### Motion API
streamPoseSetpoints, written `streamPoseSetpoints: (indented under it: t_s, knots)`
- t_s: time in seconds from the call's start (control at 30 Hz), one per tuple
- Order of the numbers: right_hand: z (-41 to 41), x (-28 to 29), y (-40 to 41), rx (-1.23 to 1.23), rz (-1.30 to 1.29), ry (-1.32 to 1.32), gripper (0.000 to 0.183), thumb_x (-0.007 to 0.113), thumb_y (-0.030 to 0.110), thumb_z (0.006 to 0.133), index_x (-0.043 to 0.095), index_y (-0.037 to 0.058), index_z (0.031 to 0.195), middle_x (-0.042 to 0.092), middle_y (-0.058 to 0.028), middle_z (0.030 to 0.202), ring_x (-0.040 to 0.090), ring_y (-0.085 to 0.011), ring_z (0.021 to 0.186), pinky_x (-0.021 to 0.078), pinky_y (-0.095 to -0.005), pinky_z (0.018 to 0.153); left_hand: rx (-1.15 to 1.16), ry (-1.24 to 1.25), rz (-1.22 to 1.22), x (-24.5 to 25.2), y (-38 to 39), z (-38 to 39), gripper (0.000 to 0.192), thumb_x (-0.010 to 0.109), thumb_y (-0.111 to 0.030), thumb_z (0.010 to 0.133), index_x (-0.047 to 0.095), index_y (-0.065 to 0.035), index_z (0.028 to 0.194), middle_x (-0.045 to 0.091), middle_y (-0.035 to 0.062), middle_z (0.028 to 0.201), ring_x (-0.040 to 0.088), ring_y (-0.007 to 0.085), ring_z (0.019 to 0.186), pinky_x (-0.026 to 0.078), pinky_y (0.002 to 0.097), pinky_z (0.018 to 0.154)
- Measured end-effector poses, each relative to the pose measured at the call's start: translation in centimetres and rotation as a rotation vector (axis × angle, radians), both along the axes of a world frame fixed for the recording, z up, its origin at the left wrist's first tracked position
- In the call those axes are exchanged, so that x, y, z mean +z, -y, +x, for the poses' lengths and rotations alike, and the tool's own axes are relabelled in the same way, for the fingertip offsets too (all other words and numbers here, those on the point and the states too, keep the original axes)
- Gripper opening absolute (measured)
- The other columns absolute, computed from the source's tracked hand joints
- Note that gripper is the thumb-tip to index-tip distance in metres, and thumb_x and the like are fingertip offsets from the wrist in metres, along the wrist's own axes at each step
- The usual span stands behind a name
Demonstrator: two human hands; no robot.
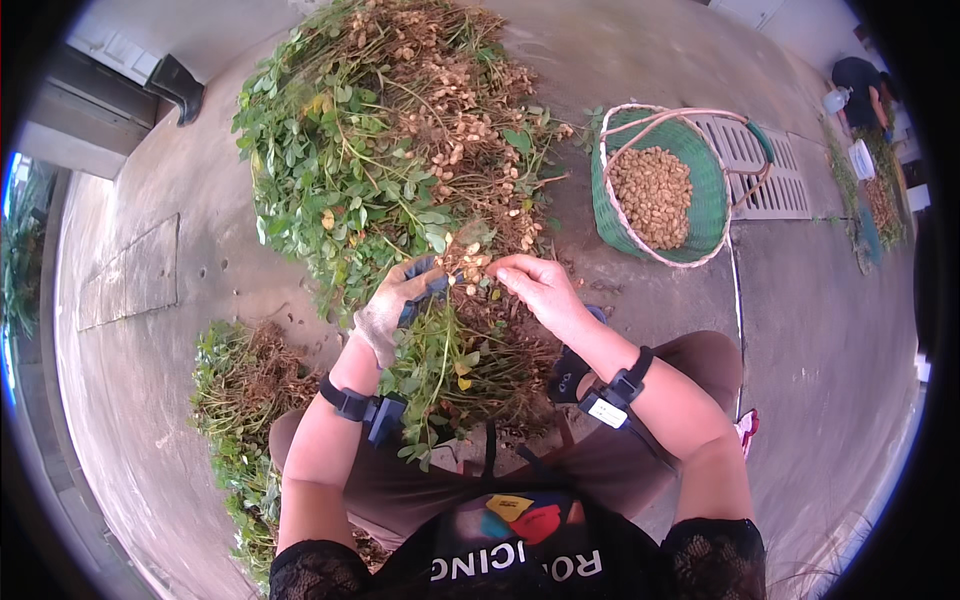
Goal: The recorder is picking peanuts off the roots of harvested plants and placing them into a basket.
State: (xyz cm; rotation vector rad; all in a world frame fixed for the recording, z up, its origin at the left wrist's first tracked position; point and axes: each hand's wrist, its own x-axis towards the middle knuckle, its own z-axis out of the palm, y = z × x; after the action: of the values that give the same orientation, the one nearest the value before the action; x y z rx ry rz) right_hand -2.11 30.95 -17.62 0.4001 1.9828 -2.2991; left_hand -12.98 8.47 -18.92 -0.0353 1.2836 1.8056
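My left hand [409,289], in a work glove, grips a peanut plant by its stems below a cluster of peanut pods [466,262]. My bare right hand [536,285] is at the right edge of that cluster, thumb and forefinger together; whether a pod is between them cannot be told. The leafy stems [442,360] of the plant hang down towards my lap. Just beyond my hands lies a large heap of pulled peanut plants [360,157], leaves to the left and roots with pods to the right. A green woven basket [712,176] holds many loose peanuts [651,196].
Another pile of peanut plants [255,375] lies by my left knee. A floor drain grate [772,180] is behind the basket. A black rubber boot [177,86] stands at upper left. Another person [859,90] bends over plants at far upper right, beside a white bucket [862,160].
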Motion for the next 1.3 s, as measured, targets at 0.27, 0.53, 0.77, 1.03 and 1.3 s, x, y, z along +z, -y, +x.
streamPoseSetpoints:
  t_s: [0.27,0.53,0.77,1.03,1.3]
  knots:
    - [-0.1,-0.1,0.5,0.222,0.418,0.003,0.024,0.076,0.019,0.088,0.07,-0.0006,0.1,0.066,0.0014,0.083,0.055,-0.0051,0.072,0.0462,-0.0247,0.063,-0.183,-0.09,-0.111,1.3,-0.8,0.9,0.039,0.066,-0.015,0.091,0.059,0.0032,0.125,0.067,0.0032,0.102,0.061,0.0089,0.086,0.05,0.0237,0.076]
    - [-0.4,-0.9,-0.1,0.28,0.134,-0.041,0.03,0.081,0.025,0.083,0.07,0.0036,0.101,0.071,-0.0034,0.083,0.065,-0.0084,0.079,0.0506,-0.0274,0.073,-0.311,-0.192,-0.152,3.3,-1.9,1.3,0.04,0.067,-0.019,0.089,0.061,0.0034,0.122,0.066,0.002,0.102,0.057,0.009,0.086,0.045,0.0239,0.076]
    - [0.1,1.0,-0.5,0.374,0.55,-0.169,0.041,0.079,0.047,0.079,0.071,0.0078,0.091,0.067,-0.0082,0.072,0.065,-0.0246,0.066,0.051,-0.0336,0.067,-0.446,-0.287,-0.258,3.3,-1.4,1.3,0.028,0.071,-0.017,0.087,0.069,0.0005,0.109,0.06,-0.0039,0.076,0.049,0.0044,0.065,0.037,0.0211,0.056]
    - [0.4,1.8,0.8,0.573,0.141,0.092,0.036,0.071,0.035,0.088,0.067,0.0016,0.075,0.058,-0.0015,0.06,0.051,-0.0132,0.055,0.0403,-0.0298,0.055,-0.462,-1.364,0.023,-0.5,0.9,1.4,0.02,0.073,-0.004,0.081,0.069,0.0012,0.1,0.063,0.0186,0.108,0.068,0.0293,0.086,0.056,0.0331,0.072]
    - [0.7,0.8,-1.3,0.286,-0.92,0.111,0.029,0.05,0.021,0.083,0.065,-0.0037,0.081,0.055,-0.0061,0.062,0.04,-0.009,0.045,0.0302,-0.0231,0.039,-0.208,-0.131,0.23,0.5,0.1,1.3,0.027,0.063,-0.024,0.084,0.061,0.0023,0.086,0.059,0.0088,0.077,0.059,0.0209,0.075,0.048,0.03,0.06]
